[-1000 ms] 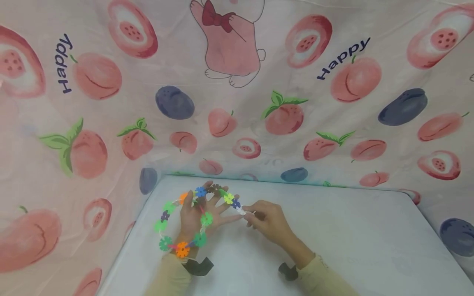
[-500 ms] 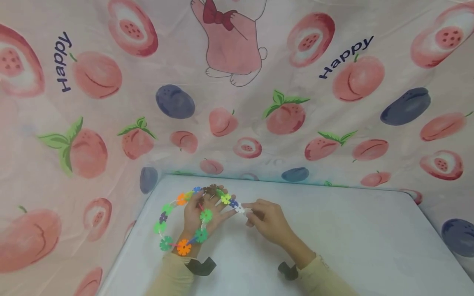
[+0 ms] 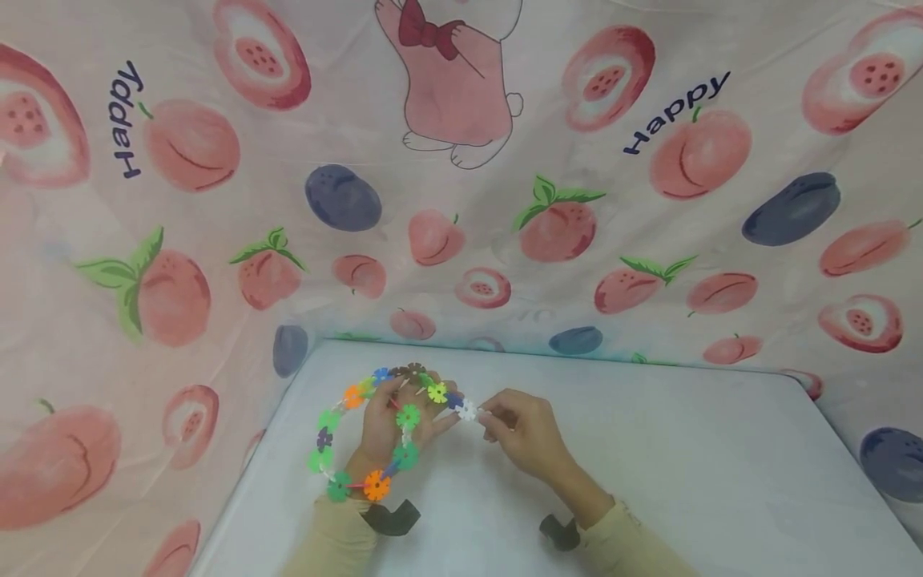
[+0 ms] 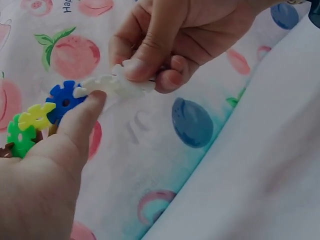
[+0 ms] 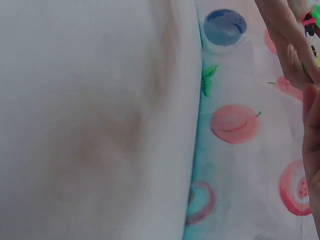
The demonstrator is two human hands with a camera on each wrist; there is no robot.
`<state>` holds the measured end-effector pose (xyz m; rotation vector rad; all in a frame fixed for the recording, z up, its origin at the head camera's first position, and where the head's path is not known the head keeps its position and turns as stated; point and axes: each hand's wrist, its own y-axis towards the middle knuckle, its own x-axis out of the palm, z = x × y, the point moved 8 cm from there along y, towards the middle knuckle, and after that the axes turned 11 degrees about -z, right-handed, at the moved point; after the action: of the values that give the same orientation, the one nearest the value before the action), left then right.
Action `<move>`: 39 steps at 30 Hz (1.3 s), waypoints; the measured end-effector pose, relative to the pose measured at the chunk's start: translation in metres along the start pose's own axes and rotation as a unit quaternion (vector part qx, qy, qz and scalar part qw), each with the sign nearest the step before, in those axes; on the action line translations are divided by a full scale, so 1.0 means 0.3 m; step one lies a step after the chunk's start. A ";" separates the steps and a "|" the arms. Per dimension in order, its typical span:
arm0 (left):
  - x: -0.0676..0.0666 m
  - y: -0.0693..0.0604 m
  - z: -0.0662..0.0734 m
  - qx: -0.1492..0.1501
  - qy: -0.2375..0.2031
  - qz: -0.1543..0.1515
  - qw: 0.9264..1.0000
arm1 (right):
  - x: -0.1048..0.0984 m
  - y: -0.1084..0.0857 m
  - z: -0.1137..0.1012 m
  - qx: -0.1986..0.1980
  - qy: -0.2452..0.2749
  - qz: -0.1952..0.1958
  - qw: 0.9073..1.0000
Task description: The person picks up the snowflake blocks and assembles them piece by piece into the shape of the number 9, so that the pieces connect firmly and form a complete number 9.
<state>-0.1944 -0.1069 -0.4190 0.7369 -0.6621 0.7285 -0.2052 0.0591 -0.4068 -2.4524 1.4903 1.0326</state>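
A looped chain of colourful notched plastic discs [image 3: 377, 486] hangs around my left hand [image 3: 382, 433], which holds its top with the thumb against the fingers near the brown and blue discs. My right hand [image 3: 525, 426] pinches the white end of the chain between thumb and forefinger. In the left wrist view, that white end [image 4: 102, 84] joins a blue disc [image 4: 66, 102], followed by yellow and green ones. A left fingertip [image 4: 97, 100] touches the white part from below. Right fingers hide part of the white end. The right wrist view catches only the edge of my right hand [image 5: 312, 145].
Both hands are raised over a white table [image 3: 685, 465]. Behind and to the left hangs a pink fruit-print cloth [image 3: 490, 208], meeting the table's back edge. Dark straps [image 3: 392, 518] show at both wrists.
The lower part of the loop swings slightly right. My left hand shifts a little right and its fingers draw in from a wider spread. The right hand keeps its pinch almost in place.
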 end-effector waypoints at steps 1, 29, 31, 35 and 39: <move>-0.001 -0.001 -0.002 -0.001 0.000 0.001 1.000 | 0.002 -0.003 0.001 -0.001 0.008 0.006 1.000; -0.025 0.053 -0.099 -0.034 0.090 0.038 0.995 | 0.024 0.010 0.000 -0.013 -0.015 -0.001 1.000; -0.030 0.051 -0.099 -0.046 0.107 0.043 0.992 | 0.021 0.005 0.003 -0.010 -0.001 0.003 1.000; -0.055 0.040 -0.104 -0.073 0.149 0.080 0.983 | 0.012 -0.007 0.005 -0.019 0.016 0.021 0.999; -0.078 0.025 -0.106 -0.095 0.192 0.126 0.969 | 0.011 -0.015 0.007 -0.031 0.034 0.032 0.998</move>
<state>-0.2050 -0.0864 -0.4519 0.3217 -0.4651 0.9959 -0.2017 0.0597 -0.4114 -2.5210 1.5907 1.0312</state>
